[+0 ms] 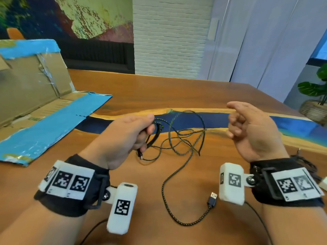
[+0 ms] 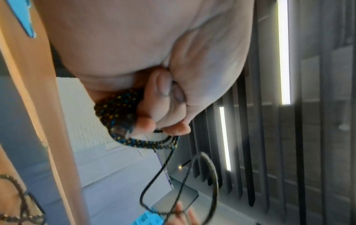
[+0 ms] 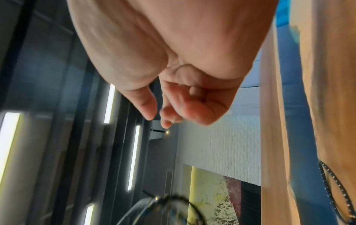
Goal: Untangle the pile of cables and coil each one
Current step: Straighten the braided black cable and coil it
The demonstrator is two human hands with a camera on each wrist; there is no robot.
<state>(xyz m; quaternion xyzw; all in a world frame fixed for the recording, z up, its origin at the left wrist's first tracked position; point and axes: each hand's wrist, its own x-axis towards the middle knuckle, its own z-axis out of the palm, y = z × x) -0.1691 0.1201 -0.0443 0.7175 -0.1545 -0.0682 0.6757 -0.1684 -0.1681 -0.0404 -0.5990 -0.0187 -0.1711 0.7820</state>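
A black braided cable with yellow and blue flecks lies in a loose tangle on the wooden table. Its tail runs toward me and ends in a USB plug. My left hand grips a small coil of that cable, held just above the table; a small connector hangs below the fist. The left wrist view shows the coil pinched under thumb and fingers, with a loose loop dangling. My right hand hovers to the right of the tangle, fingers loosely curled, holding nothing.
A flattened cardboard box with blue tape covers the table's left side. A blue resin strip crosses the tabletop. More dark cable lies at the right edge behind my right wrist. A potted plant stands beyond the far right corner.
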